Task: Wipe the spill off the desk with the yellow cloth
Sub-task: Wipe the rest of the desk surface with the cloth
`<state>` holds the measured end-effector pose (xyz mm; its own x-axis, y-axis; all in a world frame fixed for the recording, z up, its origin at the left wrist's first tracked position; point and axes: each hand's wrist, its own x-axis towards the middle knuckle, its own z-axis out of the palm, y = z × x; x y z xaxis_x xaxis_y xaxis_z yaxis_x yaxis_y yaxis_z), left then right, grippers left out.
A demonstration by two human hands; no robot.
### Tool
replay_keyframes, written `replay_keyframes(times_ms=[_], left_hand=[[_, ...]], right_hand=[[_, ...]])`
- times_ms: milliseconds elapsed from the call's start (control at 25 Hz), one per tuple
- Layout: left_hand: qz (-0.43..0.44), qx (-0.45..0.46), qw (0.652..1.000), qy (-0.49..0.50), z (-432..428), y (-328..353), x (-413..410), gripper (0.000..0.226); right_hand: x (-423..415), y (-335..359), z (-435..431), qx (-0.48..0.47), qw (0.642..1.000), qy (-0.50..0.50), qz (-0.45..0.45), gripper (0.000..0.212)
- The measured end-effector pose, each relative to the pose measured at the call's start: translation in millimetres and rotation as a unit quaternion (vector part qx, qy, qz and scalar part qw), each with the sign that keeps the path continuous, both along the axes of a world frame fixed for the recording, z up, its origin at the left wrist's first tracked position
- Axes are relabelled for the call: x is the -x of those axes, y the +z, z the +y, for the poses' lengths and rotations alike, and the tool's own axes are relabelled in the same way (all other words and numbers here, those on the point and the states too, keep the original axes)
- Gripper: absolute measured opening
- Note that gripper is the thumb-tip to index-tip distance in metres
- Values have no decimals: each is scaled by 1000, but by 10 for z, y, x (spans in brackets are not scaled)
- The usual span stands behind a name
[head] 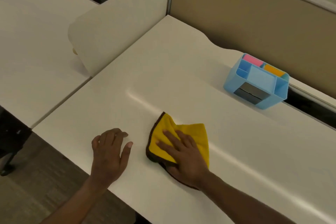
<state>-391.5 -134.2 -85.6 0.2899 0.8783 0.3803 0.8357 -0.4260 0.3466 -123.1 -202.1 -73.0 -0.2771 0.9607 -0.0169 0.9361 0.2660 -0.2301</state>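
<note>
A yellow cloth (194,132) with a dark brown edge lies crumpled on the white desk (163,71), near its front edge. My right hand (183,158) presses flat on the cloth, fingers spread and pointing up-left, and covers its lower part. To the cloth's left, my left hand (111,151) rests palm down on the bare desk with fingers apart, holding nothing. No spill can be made out on the desk surface; only a bright streak of reflected light runs across it.
A light blue desk organiser (258,82) with pink and orange pads stands at the back right. A white divider panel (118,29) rises along the desk's left side. Brown partition wall (254,20) with a "014" sign stands behind. Floor lies below the front edge.
</note>
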Motion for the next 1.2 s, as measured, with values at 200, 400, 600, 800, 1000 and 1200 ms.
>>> replay_keyframes(times_ms=[200, 400, 600, 800, 1000, 1200], left_hand=[[-19, 6, 992, -124, -717, -27, -782, 38], [3, 19, 990, -143, -1014, -52, -1340, 40], [30, 18, 991, -128, -1017, -61, -1357, 36], [33, 31, 991, -123, -1020, -44, -1395, 36], [-71, 102, 991, -53, -954, 114, -1460, 36], [-114, 145, 982, -34, -723, 408, -1763, 37]], right_hand=[[-1987, 98, -631, -15, 967, -246, -63, 64], [-925, -21, -694, -11, 914, -406, 13, 66], [-1742, 32, -1886, 1, 999, -40, -33, 72], [-2185, -13, -1695, -20, 847, -530, -21, 65], [-885, -39, -1031, -25, 889, -455, 49, 63], [-459, -17, -1327, 6, 994, -110, -15, 62]])
